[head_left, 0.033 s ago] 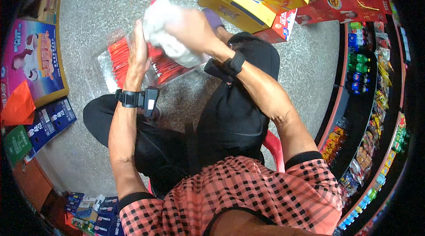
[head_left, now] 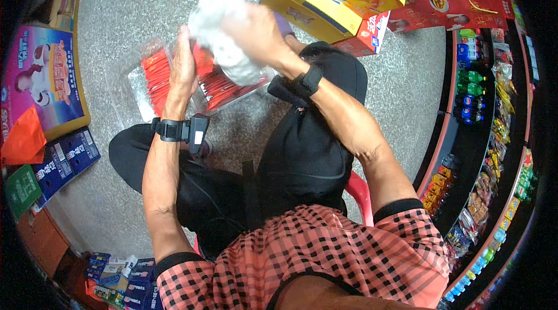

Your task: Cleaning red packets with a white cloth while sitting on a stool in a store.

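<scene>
A crumpled white cloth is bunched in my right hand, whose fingers are blurred by motion. The cloth covers part of a clear plastic box of red packets. My left hand grips the near left side of this box, its fingers pointing away from me and partly hidden. Its fingertips are close to the cloth's left edge. Left of that hand, a second clear box of upright red packets sits on the floor, with a silvery sheet at its side.
Yellow cartons are stacked on a red box beyond my right knee. Shelves of bottles and snacks line the right side. A framed poster and dark blue cartons stand on the left. I sit on a pink stool.
My right hand and the cloth have shifted slightly up and away from me. A bit of red that showed at the cloth's upper left is now out of sight. My left hand stays in place.
</scene>
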A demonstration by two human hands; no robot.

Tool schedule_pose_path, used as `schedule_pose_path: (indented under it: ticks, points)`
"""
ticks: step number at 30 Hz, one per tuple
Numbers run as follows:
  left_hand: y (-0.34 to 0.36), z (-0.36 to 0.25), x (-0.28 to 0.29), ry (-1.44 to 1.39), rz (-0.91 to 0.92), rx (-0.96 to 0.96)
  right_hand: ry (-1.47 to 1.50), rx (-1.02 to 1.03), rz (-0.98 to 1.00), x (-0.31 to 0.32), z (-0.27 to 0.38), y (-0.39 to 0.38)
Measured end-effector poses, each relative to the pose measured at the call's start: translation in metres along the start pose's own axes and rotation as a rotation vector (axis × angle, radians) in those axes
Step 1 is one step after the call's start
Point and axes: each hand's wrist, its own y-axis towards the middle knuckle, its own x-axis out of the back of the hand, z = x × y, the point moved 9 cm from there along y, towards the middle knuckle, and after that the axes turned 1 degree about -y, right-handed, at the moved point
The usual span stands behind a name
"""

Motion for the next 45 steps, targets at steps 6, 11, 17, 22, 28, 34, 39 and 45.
schedule_pose_path:
  ticks: [6, 11, 17, 22, 28, 34, 39, 45]
  points:
    - [-0.009, 0.004, -0.027, 0.029, 0.289, -0.015, 0.278, -0.121, -0.363, 0.047, -0.005, 0.008]
    - [0.003, 0.013, -0.012, -0.094, 0.168, 0.048, 0.123, 0.002, -0.113, 0.014, -0.002, 0.006]
    - [0.000, 0.007, 0.000, -0.284, 0.006, 0.047, -0.110, 0.068, 0.291, -0.035, 0.011, -0.012]
    - [0.035, 0.036, 0.036, -0.464, 0.160, 0.089, -0.127, 0.306, 0.396, -0.045, 0.031, -0.026]
    - [0.031, 0.067, 0.026, -0.347, 0.089, 0.246, -0.474, 0.137, 0.883, -0.061, 0.004, -0.044]
    - [0.029, 0.044, 0.028, -0.197, 0.011, 0.080, -0.660, 0.138, 0.955, -0.069, -0.019, -0.063]
    - [0.049, 0.040, 0.068, -0.069, -0.078, -0.102, -0.642, 0.249, 0.915, -0.070, -0.014, -0.061]
    - [0.066, 0.020, 0.145, -0.101, -0.458, -0.252, -0.677, 0.180, 0.982, -0.070, -0.016, -0.064]
